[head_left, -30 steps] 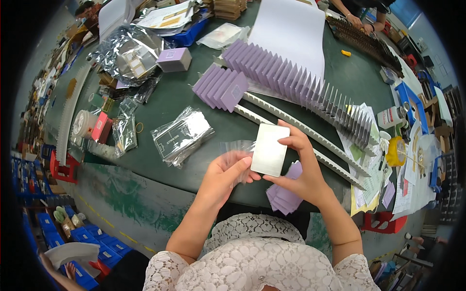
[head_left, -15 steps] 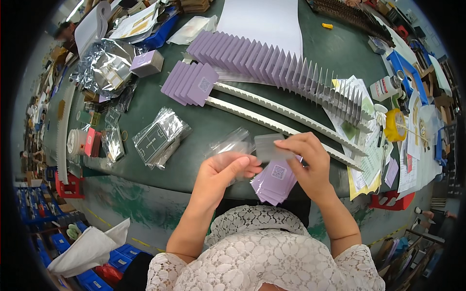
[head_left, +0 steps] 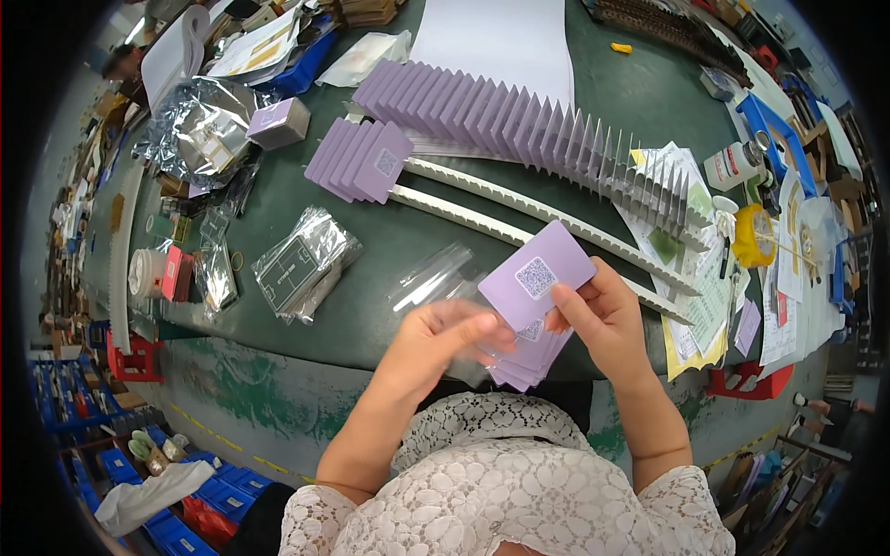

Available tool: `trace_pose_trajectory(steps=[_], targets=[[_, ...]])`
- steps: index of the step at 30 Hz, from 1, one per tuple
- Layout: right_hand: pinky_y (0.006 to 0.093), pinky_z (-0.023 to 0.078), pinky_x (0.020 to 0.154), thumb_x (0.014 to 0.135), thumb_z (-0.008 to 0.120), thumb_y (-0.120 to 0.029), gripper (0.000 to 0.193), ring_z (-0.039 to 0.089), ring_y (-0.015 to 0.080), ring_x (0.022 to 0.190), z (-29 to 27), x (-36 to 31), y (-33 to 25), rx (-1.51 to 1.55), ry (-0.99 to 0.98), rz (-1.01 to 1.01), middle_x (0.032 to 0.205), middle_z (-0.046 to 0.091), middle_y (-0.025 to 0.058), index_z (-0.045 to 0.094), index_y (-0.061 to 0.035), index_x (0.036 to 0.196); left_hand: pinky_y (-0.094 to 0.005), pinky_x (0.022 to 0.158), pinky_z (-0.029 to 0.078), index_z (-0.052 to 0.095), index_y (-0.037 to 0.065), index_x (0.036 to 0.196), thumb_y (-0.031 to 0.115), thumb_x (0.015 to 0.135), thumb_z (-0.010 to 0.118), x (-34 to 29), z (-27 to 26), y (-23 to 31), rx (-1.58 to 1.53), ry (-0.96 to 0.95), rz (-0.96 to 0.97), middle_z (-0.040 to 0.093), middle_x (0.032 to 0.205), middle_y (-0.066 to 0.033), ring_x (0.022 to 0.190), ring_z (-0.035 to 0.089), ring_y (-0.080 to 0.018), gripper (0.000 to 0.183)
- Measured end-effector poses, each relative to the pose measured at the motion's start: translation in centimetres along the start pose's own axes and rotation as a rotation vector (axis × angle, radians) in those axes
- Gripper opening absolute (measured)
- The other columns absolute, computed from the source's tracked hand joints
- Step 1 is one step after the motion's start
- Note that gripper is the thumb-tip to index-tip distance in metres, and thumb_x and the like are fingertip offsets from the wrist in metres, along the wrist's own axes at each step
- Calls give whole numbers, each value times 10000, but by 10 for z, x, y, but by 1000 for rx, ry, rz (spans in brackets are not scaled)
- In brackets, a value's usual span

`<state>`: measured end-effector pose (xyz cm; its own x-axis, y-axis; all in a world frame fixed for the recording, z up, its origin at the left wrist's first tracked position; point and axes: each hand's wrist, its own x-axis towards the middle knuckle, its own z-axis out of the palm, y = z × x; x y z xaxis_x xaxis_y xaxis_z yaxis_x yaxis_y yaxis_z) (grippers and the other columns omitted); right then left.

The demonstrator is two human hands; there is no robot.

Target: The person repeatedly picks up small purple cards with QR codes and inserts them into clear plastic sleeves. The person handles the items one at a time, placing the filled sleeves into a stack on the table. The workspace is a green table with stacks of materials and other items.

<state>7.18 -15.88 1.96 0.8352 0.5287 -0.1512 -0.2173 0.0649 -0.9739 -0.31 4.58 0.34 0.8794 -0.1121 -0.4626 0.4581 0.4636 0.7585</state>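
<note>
Purple card [head_left: 538, 275] pinched by right hand [head_left: 614, 320], partly covering overlapping cards [head_left: 530, 358], left hand [head_left: 422, 347] blurred, its grip impossible to tell

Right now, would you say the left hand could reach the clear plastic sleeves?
Probably yes: the left hand is close beside the clear plastic sleeves, and nothing visible stands between them.

left hand [head_left: 436, 341]: fingers blurred, partly curled | right hand [head_left: 614, 320]: thumb-and-finger pinch | forearms [head_left: 375, 422]: converging

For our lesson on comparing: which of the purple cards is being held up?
The purple card pinched in the right hand; the other purple cards stand in rows or lie on the table.
</note>
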Motion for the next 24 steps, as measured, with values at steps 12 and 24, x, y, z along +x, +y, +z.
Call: trace_pose_trajectory(steps=[12, 24], targets=[[271, 486, 676, 895, 619, -77, 412, 572, 130, 725, 6, -8, 1, -627, -192, -279, 875, 612, 92, 548, -70, 1300, -223, 695, 483, 672, 23, 904, 106, 852, 707, 7, 6, -2, 130, 25, 91, 683, 850, -43, 759, 619, -76, 103], [261, 427, 584, 828, 707, -97, 441, 469, 113, 616, 7, 23, -12, -781, 13, -179, 713, 502, 37, 553, -42, 1238, -267, 681, 527, 579, -30, 1064, 104, 895, 626, -3, -45, 0, -26, 266, 266, 654, 832, -97, 753, 653, -173, 221]])
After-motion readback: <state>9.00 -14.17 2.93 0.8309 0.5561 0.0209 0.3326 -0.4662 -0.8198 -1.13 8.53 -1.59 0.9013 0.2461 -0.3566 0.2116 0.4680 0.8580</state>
